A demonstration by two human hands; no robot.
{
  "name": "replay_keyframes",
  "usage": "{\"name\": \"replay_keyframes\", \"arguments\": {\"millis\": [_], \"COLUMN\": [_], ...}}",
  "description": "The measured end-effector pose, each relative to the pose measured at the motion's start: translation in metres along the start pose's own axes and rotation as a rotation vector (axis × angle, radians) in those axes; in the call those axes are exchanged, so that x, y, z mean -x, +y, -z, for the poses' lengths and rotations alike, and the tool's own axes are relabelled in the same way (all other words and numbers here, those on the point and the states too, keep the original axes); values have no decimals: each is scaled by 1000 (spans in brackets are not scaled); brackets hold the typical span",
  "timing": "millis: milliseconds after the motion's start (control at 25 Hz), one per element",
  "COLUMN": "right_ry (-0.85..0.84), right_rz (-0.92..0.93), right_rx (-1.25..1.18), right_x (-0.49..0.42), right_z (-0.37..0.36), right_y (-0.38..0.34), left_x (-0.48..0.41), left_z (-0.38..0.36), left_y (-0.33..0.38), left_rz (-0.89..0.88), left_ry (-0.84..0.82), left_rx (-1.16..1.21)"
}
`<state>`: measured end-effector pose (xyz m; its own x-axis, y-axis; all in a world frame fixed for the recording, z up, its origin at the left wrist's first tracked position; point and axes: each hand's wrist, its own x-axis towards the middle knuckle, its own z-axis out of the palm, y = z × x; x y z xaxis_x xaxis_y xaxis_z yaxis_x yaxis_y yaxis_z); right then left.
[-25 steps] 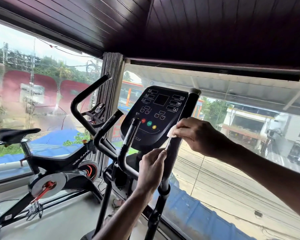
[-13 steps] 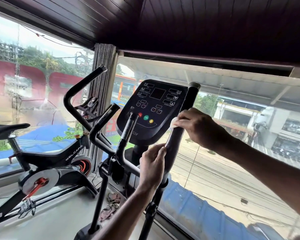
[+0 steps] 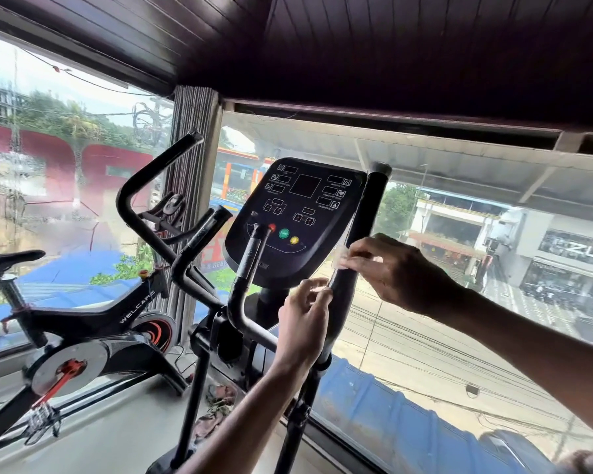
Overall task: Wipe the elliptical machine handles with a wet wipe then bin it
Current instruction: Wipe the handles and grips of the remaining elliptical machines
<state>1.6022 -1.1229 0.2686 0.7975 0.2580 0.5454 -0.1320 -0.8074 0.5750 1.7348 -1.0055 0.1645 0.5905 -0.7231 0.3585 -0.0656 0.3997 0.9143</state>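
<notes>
right hand [image 3: 401,271] is pinching wet wipe [image 3: 340,260] against right handle [image 3: 363,213] left edge, mid-height | left hand [image 3: 303,330] is curling just below, grasp blurred, cannot tell | console [image 3: 298,217] is crowding handle's left side

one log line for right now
step: wiping right handle | right hand: pinches wipe against it | left hand: holds wipe's lower end
</notes>
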Motion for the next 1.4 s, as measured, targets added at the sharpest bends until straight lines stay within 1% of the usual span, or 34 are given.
{"name": "replay_keyframes", "arguments": {"millis": [40, 160, 400, 480, 560, 600, 640, 760, 880, 1000, 1080, 1160, 1240, 1360, 1400], "right_ry": [15, 126, 164, 151, 111, 112, 140, 272, 403, 469, 492, 465, 397, 390, 368], "right_rz": [-5, -158, -309, -293, -189, -174, -209, -388, -504, -502, -498, -387, -280, -295, -270], "right_rx": [14, 93, 213, 212, 194, 186, 181, 156, -3, -115, -187, -259, -293, -289, -298], "right_x": [-1, -14, -49, -52, -49, -50, -52, -60, -53, -38, -22, -4, 11, 18, 20], "right_z": [1, -1, 1, 1, 1, 1, 2, -1, -16, -26, -30, -35, -34, -31, -31], "right_y": [7, 39, 113, 125, 129, 133, 137, 146, 134, 111, 84, 49, 24, 4, -5], "left_x": [-2, -5, -8, -8, -6, -6, -7, -7, -5, -1, -1, 2, 6, 9, 8], "left_z": [0, -4, -12, -15, -19, -20, -20, -24, -26, -24, -19, -12, -9, -7, -7], "left_y": [2, 8, 7, 5, 7, 8, 8, 11, 13, 15, 14, 10, 9, 7, 7], "left_rz": [-6, -15, -15, -23, -27, -30, -29, -58, -90, -122, -112, -90, -60, -9, 6], "left_ry": [0, 14, 83, 107, 109, 113, 123, 166, 180, 165, 137, 119, 121, 92, 73], "left_rx": [-12, -36, -72, -73, -83, -92, -100, -135, -194, -215, -232, -233, -239, -190, -170]}}
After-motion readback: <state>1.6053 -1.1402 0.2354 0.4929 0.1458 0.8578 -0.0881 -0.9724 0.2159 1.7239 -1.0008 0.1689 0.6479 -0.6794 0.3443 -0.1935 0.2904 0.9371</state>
